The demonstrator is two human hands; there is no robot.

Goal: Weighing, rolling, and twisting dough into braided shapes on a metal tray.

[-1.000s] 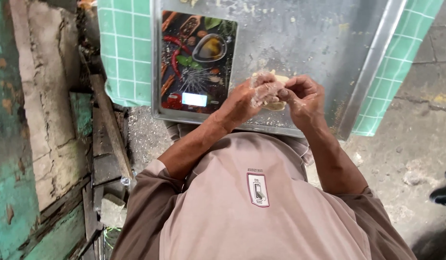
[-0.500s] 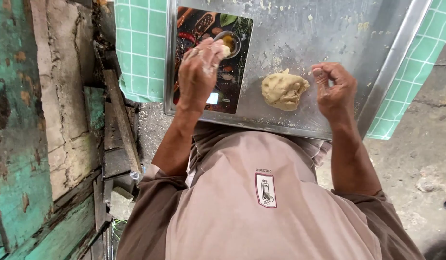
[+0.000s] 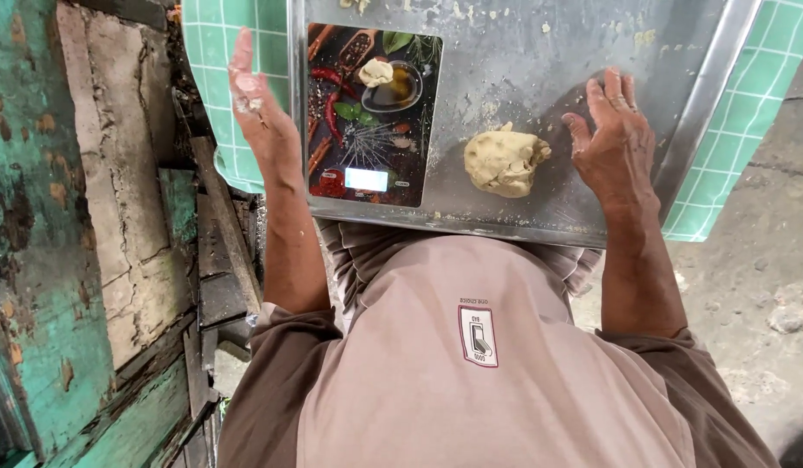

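Observation:
A lump of tan dough [image 3: 504, 159] lies on a metal tray [image 3: 540, 52]. A small piece of dough [image 3: 375, 72] sits on a flat kitchen scale [image 3: 371, 117] printed with spices, at the tray's left side. My left hand [image 3: 256, 95] is raised and open beside the tray's left edge, dusted with flour, holding nothing. My right hand [image 3: 611, 139] rests open on the tray just right of the big lump, fingers spread, apart from it.
A green checked cloth [image 3: 218, 95] lies under the tray and shows on both sides. A worn teal and plaster wall [image 3: 63, 217] stands at the left. Bare concrete floor [image 3: 757, 260] is at the right.
Both hands let go of the dough lump, which now lies on the tray. My left hand put a small piece on the scale, then drew off to the left.

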